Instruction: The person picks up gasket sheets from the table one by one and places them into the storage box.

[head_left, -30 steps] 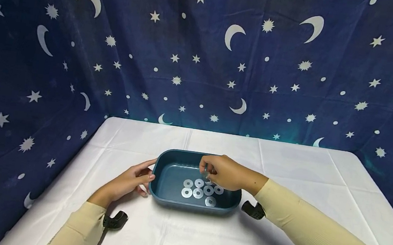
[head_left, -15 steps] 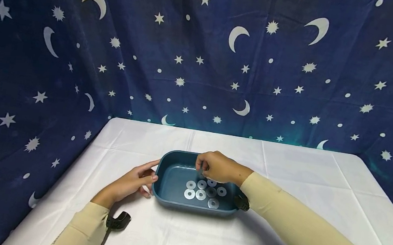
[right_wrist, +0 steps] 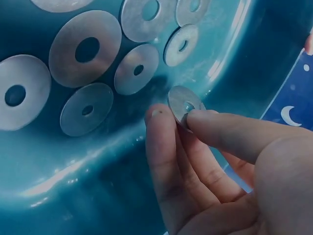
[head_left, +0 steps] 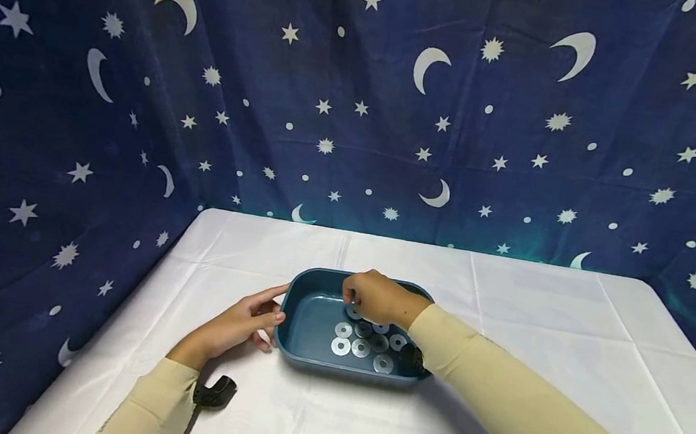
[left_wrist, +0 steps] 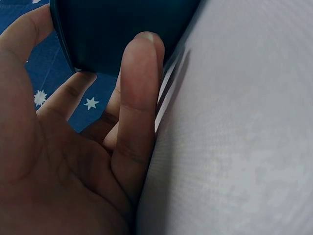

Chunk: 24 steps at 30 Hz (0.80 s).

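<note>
A dark teal rectangular tray [head_left: 304, 364] stands on the table. Flat metal washers [head_left: 341, 346] lie on its floor, mostly in loose rows towards the right half. The right hand [head_left: 380, 298] is inside the tray, near the far side. Between thumb and fingertips it pinches one washer [right_wrist: 183, 100], tilted and close to the others in the right wrist view. Outside the tray's left end is the left hand [head_left: 240, 323], thumb and index fingertips touching the rim and corner. In the left wrist view its fingers [left_wrist: 139, 73] are spread and mostly extended against the tray wall.
A white cloth [head_left: 538, 313] covers the table. Dark blue fabric [head_left: 362, 103] with moons and stars hangs behind and at the sides. A black wrist camera [head_left: 215, 392] sits under the left sleeve, its cable trailing towards the near edge.
The right hand has moved left and lower in the tray, bringing its washer near the lying ones. The left hand stays at the tray's left end. The whole head view has shifted slightly.
</note>
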Tool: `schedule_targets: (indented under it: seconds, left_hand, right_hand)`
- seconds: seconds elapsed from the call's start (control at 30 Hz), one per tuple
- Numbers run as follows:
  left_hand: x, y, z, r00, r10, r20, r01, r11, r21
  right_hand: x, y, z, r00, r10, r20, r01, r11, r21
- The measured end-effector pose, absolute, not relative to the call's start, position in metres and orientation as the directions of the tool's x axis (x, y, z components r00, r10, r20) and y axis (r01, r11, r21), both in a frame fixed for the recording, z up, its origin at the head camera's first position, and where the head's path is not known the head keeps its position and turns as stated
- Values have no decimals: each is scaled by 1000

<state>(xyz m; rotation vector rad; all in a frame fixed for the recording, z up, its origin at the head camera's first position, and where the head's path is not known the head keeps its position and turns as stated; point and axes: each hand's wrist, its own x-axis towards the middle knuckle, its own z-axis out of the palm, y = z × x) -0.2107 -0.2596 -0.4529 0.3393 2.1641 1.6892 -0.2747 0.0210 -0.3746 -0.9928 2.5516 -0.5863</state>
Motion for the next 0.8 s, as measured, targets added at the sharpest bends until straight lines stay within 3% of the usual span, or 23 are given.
schedule_targets:
  seconds: [0.53, 0.8]
  left_hand:
    - [-213, -252, -453, -897, 420, -135, -26, 255, 967]
    - [-213, -256, -452, -897, 418, -148, -31, 273, 962]
  right_hand:
    - [-275, 23, -390, -740, -647, -186, -504, 716, -483]
    - [-276, 32, -379, -688, -709, -156, -563, 656, -503]
